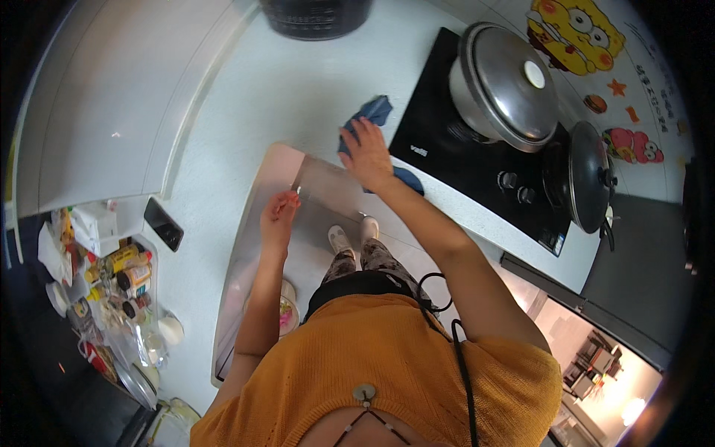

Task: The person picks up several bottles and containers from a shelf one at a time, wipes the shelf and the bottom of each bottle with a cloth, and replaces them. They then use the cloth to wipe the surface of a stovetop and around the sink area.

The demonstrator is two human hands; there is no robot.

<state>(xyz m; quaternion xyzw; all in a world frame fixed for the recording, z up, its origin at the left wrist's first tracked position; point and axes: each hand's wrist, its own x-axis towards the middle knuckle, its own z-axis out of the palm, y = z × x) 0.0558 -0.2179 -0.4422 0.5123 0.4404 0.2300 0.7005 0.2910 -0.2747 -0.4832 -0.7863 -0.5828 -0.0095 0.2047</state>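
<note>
A blue cloth (377, 110) lies crumpled on the white countertop, left of the black hob. My right hand (367, 155) presses down on it, fingers bent over the fabric, and more blue fabric shows beside the wrist at the counter's front edge. The palm hides the middle of the cloth. My left hand (278, 213) hovers in front of the counter, near its inner corner, with its fingers curled in. Nothing can be seen in those fingers.
On the hob (462, 167) stand a large lidded pot (506, 82) and a dark lidded pan (588, 179). A black round vessel (316, 16) sits at the back. To the left are a phone (163, 223) and several bottles (134, 279). A bin (288, 309) stands by my left forearm.
</note>
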